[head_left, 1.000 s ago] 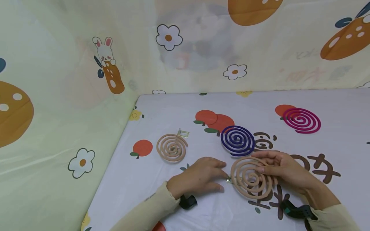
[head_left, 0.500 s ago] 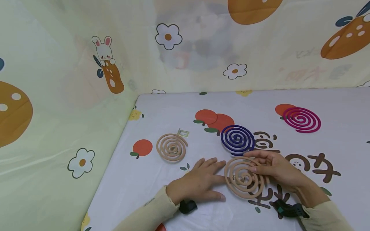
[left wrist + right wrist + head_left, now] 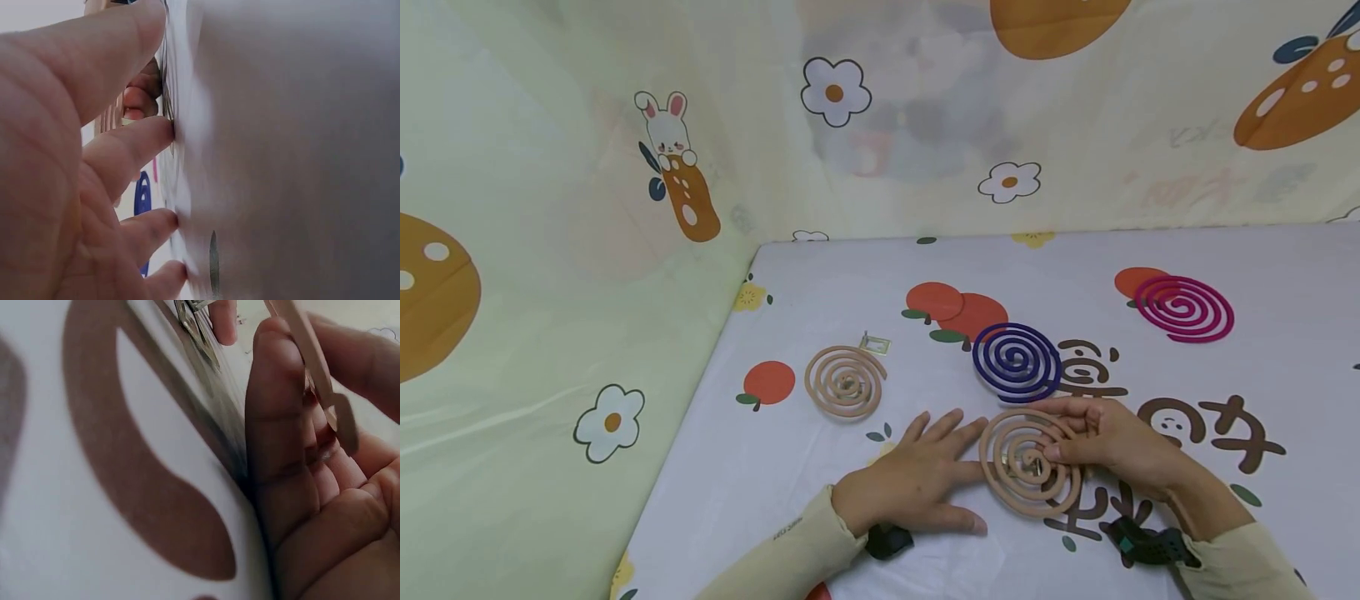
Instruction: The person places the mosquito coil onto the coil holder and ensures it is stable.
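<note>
Holding: right hand (image 3: 1116, 442), tan coil (image 3: 1036, 457) pinched, thumb on upper face, coil raised just above metal stand (image 3: 199, 331) on desk (image 3: 820, 287). Left hand (image 3: 917, 477): fingers spread wide, palm down, index fingertip at coil's edge. Second tan coil (image 3: 847, 383): desk, left side; second metal stand (image 3: 876, 342) just behind. Dark blue coil (image 3: 1017, 358): just beyond held coil. Magenta coil (image 3: 1182, 308): far right.

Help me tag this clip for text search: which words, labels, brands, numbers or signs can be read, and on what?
No text can be quoted with certainty.
Tablecloth: large brown lettering, stylised, partly covered by the right hand and the tan coil it holds; unreadable.
Left sleeve: dark print, too small to read.
Backdrop: faint reddish marks, too blurred to read.
</note>
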Demonstrator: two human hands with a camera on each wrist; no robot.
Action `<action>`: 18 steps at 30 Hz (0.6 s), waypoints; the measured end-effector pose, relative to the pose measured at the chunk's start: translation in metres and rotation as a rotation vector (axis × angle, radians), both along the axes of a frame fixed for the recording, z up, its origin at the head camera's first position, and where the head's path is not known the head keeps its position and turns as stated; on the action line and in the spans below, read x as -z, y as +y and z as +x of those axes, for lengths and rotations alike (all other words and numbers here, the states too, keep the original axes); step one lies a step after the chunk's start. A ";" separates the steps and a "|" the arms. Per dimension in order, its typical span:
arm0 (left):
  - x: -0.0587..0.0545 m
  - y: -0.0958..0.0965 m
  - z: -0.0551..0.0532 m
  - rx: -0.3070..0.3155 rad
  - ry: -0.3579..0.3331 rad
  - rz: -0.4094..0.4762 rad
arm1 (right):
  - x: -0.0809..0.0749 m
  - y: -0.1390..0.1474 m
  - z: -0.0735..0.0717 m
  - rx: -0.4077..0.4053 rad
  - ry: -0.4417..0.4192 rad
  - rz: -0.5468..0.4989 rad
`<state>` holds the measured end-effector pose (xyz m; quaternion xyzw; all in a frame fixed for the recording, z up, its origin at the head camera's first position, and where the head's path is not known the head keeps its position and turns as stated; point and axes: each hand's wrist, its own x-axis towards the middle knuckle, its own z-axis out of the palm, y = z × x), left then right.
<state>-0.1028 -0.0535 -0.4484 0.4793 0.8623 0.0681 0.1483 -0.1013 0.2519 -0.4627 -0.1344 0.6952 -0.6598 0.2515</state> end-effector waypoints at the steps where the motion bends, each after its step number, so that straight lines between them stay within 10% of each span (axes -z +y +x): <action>1: 0.000 0.000 0.000 0.001 0.003 -0.002 | 0.000 0.000 0.000 -0.001 0.004 0.011; 18: 0.000 -0.001 0.003 0.012 0.054 -0.028 | -0.002 -0.005 -0.003 -0.016 0.005 -0.022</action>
